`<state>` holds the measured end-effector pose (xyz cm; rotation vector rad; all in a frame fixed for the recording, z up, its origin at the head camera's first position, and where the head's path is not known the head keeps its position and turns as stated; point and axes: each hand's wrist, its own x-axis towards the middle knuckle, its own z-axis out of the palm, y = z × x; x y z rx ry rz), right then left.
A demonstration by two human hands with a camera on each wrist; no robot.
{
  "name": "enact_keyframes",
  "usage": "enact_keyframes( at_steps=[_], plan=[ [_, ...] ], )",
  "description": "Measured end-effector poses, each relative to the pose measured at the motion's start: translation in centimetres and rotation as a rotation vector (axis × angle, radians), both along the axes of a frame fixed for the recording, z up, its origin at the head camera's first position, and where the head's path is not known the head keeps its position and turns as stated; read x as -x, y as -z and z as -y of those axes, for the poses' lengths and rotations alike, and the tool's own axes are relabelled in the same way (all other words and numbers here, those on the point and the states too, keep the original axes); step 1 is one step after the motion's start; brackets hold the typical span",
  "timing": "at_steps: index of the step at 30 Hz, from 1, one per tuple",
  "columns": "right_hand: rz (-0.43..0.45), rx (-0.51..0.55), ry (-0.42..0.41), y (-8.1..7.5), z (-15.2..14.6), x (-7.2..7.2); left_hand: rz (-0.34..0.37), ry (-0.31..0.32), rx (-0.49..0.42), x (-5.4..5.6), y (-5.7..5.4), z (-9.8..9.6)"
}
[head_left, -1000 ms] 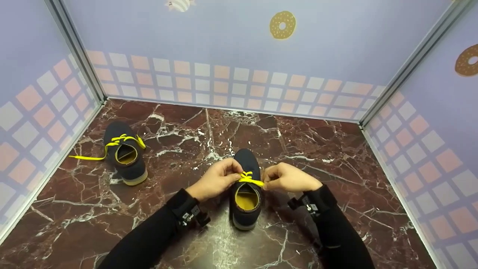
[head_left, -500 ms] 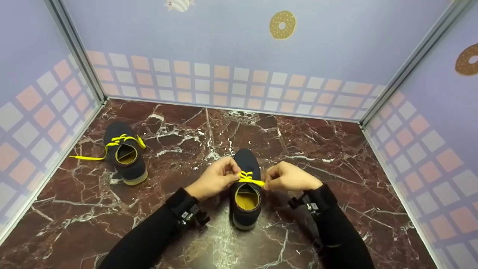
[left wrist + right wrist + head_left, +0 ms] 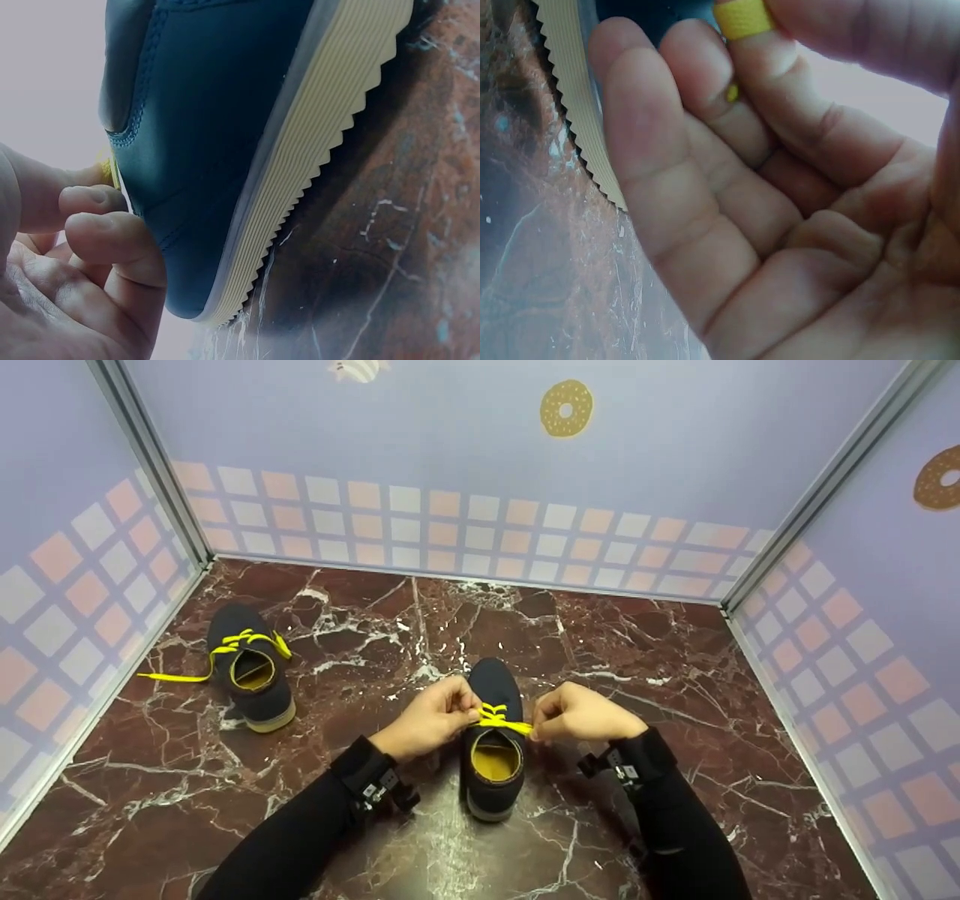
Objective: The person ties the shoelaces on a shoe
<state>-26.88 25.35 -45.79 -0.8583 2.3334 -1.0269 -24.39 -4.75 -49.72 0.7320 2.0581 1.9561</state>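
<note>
A dark sneaker with a yellow insole stands upright on the floor in the head view, toe pointing away. Its yellow shoelace crosses the tongue. On the shoe's left side my left hand pinches the lace; the left wrist view shows a bit of yellow lace at its fingertips, beside the shoe's side. To the right, my right hand holds the other part of the lace. In the right wrist view that flat lace lies between thumb and index finger, its small tip poking out among the fingers.
A second dark sneaker stands at the left, one yellow lace end trailing on the floor. Marble-patterned floor runs up to printed panels on the back, left and right.
My right hand has shifted very slightly right and away with the lace. The left hand and both shoes look nearly the same.
</note>
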Motion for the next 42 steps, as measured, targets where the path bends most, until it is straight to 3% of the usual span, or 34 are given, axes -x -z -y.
enact_keyframes(
  at_steps=[11, 19, 23, 30, 42],
  plan=[
    [-0.023, -0.008, -0.011, 0.1, -0.3, 0.1, 0.084, 0.001, 0.048, 0.1, -0.1, -0.3],
    [-0.002, -0.006, 0.036, -0.6, -1.2, 0.2, 0.101, -0.133, 0.076, 0.5, 0.0, 0.4],
    [-0.015, 0.013, 0.056, -1.0, -1.3, 0.1, 0.109, -0.139, 0.13, 0.6, -0.2, 0.7],
    [-0.054, -0.073, 0.059, -1.6, -1.1, -0.5, 0.114, -0.055, 0.3, 0.5, -1.0, 1.8],
    [-0.018, -0.162, -0.058, -1.5, 0.6, -1.8, 0.213, 0.217, 0.531, -0.5, -2.5, 2.6]
  ],
)
